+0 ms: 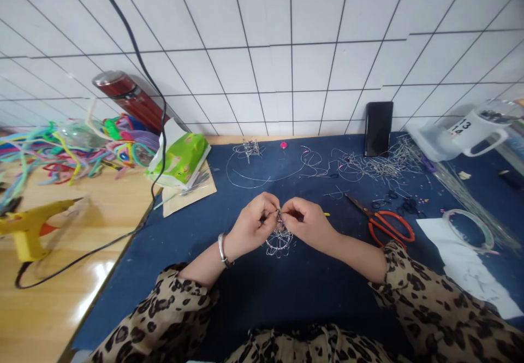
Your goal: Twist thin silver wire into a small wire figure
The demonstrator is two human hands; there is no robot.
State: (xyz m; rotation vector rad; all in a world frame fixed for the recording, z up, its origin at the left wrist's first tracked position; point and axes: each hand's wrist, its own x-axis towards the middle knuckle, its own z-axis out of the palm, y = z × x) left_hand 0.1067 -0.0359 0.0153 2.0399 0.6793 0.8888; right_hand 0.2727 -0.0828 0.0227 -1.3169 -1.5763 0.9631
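A small round wire ornament [279, 241], with looped silver wire and a few pinkish spots on its ring, hangs between my hands over the dark blue mat. My left hand [254, 222] pinches its upper part between thumb and forefinger. From the other side my right hand [308, 222] pinches at the same spot, its fingertips almost meeting those of the left. The fingers partly cover the top of the ornament, where a darker bit of wire or cord shows.
Orange-handled scissors [389, 226] lie right of my right hand. Behind are a tangle of silver wire [380, 162], a black phone [378, 128] and a mug [478, 131]. Leftward stand a tissue pack [182, 158], a yellow glue gun [33, 226] with its black cord, pipe cleaners [73, 150] and a red flask [133, 98].
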